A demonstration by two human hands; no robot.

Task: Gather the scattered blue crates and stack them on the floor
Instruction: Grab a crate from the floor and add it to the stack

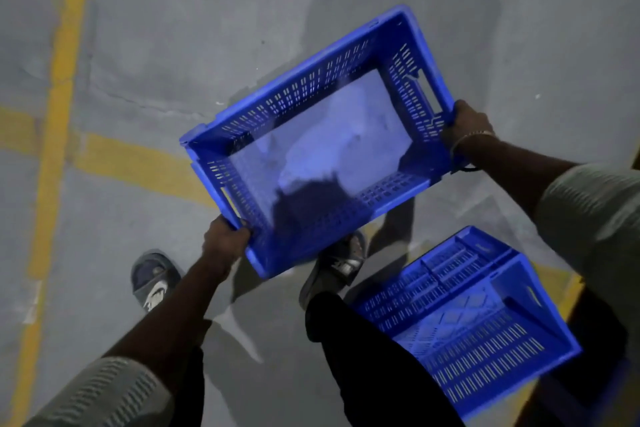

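I hold a blue slotted plastic crate in the air in front of me, its open side up and nothing inside it. My left hand grips its near left corner. My right hand grips the rim at its right end, close to the handle slot. A second blue crate lies tipped on its side on the floor at my lower right, its open side turned to the right. Both of my feet, in sandals, stand under the held crate.
The floor is grey concrete with painted yellow lines along the left and across the middle left. Another yellow line runs behind the tipped crate at the right. A dark object edges in at the bottom right corner.
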